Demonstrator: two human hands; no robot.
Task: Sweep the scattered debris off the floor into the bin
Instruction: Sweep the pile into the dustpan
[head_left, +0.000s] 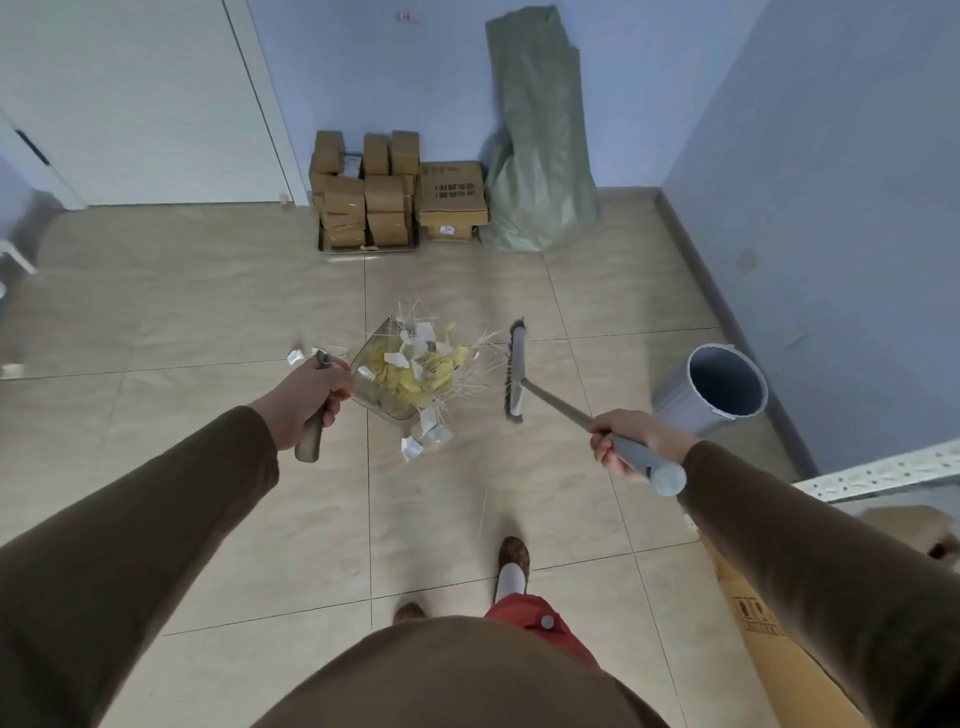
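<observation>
My left hand (304, 402) grips the handle of a clear dustpan (375, 353) tilted on the floor tiles. Inside it and spilling past its open side lies a heap of debris (423, 364): yellow scraps, white paper bits and thin pale sticks. A few white scraps (423, 439) lie just below the pan, one (295, 356) to its left, and a single stick (484, 512) nearer my feet. My right hand (626, 441) grips the grey handle of a broom, whose head (516, 371) stands just right of the heap. A grey bin (714, 387) stands open at the right wall.
Stacked cardboard boxes (400, 192) and a green woven sack (540, 156) stand against the far wall. A white door (140, 104) fills the left. A metal shelf rail (883, 473) and a flat carton (779, 644) sit at the right. My feet (513, 564) stand below the heap.
</observation>
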